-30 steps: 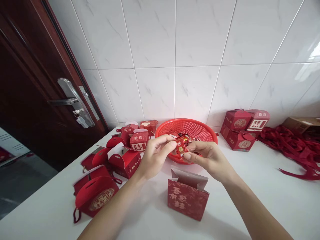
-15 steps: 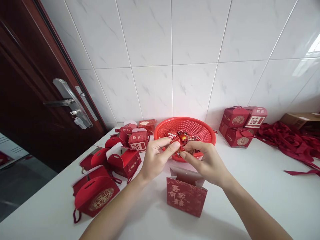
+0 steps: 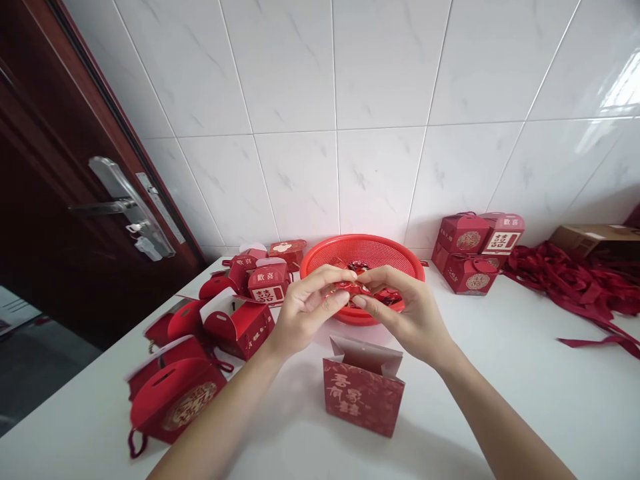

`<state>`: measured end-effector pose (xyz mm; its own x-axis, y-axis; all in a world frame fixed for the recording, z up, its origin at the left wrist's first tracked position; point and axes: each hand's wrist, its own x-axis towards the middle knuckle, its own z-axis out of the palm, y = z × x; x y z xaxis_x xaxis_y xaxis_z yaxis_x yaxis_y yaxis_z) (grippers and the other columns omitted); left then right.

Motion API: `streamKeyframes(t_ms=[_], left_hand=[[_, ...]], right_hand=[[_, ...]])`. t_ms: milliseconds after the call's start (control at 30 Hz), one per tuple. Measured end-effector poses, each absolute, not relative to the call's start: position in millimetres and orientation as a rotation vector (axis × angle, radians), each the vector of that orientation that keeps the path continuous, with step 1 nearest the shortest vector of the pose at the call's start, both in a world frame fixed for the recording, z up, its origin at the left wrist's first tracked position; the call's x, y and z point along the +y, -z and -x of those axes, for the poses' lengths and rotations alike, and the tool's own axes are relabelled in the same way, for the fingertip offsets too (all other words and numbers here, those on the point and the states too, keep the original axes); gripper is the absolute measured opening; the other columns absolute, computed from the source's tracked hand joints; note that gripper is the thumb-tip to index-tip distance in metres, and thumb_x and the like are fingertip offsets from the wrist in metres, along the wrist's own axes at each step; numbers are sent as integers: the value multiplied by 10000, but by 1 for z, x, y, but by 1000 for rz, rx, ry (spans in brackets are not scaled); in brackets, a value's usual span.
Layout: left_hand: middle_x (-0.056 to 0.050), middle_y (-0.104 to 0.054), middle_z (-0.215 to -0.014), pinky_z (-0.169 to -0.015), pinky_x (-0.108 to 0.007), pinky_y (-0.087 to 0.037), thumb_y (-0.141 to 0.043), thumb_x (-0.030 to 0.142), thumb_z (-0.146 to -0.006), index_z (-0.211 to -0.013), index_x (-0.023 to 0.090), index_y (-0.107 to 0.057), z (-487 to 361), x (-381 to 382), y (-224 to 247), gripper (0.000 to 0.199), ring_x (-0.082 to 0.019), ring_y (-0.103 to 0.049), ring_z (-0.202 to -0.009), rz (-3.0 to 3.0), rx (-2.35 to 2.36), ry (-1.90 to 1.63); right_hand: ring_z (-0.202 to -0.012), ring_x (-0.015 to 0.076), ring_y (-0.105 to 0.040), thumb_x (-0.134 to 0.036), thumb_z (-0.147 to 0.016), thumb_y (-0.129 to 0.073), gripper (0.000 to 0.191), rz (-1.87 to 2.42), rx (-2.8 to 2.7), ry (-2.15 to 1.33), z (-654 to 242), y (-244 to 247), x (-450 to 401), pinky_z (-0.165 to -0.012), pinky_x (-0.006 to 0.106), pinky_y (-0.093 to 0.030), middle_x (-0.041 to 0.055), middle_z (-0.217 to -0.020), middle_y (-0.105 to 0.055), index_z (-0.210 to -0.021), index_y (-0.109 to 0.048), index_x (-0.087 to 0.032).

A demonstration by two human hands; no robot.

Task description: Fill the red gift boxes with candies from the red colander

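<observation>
At the far left we see a dark red door (image 3: 30, 180) with a metal handle (image 3: 103, 208). Beside it, on the left part of the white worktop (image 3: 475, 380), we have a group of red gift boxes (image 3: 183, 403), several with their tops open, and with dark red cords (image 3: 137, 445) at their sides. Our left forearm (image 3: 225, 407) enters from the lower edge and goes obliquely up to the right. At its end the left hand (image 3: 303, 307) has the index finger bent over the far side and the thumb stretched to the right on the near side. The grip of this hand is pinched on one small red wrapped sweet (image 3: 351, 289), which we see in front of the red basket (image 3: 367, 251), at the middle. In the basket lie other wrapped pieces (image 3: 390, 295), partly hidden by the hands. Nearer to us, below the hands and apart from them, an upright red paper carton (image 3: 363, 400) stands with its top open. The right hand (image 3: 415, 313) is like a mirror: arched index finger, thumb pointing left, and its grip pinches the same sweet from the right, so the fingertips of both hands almost meet. The right forearm (image 3: 493, 407) goes down to the lower right. Further right we find stacked red boxes (image 3: 463, 237) near the tiled wall (image 3: 380, 67), then a heap of dark red ribbons (image 3: 565, 280), and behind it a brown cardboard box (image 3: 575, 237)
</observation>
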<state>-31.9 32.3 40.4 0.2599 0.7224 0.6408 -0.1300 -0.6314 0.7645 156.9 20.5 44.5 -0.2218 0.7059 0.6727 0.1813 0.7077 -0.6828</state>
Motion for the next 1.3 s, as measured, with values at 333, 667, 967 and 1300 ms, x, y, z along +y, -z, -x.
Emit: streamKeyframes(t_ms=[333,667,967,1300], left_hand=[[-59,-745,-1068,-935,-309,-580,-783,172,-807,-1057,207,-753,31,24,-45,255,-204,-700,-1035,-1902,699,-1576],[-78,-768,-1126,-926,-314,-581,-836,235,-762,-1077,197,-764,35,26,-44,325,-228,-714,-1051,-1728,699,-1524],[-74,-748,-1141,-861,-285,-583,-809,254,-799,-1136,227,-738,35,32,-41,346,-212,-693,-1058,-1588,618,-1459],[-78,-742,-1154,-821,-277,-588,-798,293,-809,-1081,206,-750,34,33,-41,290,-196,-691,-990,-1582,737,-1501]], right_hand=[[-808,191,-696,-174,-900,-681,189,658,-1896,-121,-156,-40,22,-766,359,-535,31,-923,-745,-1063,-610,-237],[-717,173,-694,-181,-896,-650,169,621,-1836,131,-149,-35,21,-965,461,-521,-4,-827,-749,-1041,-638,-268],[-659,158,-672,-157,-877,-677,177,622,-1775,200,-146,-33,22,-954,452,-525,-18,-773,-728,-1016,-624,-253],[-640,173,-674,-193,-891,-683,166,684,-1765,208,-146,-32,23,-940,469,-521,-15,-777,-741,-1023,-612,-266]])
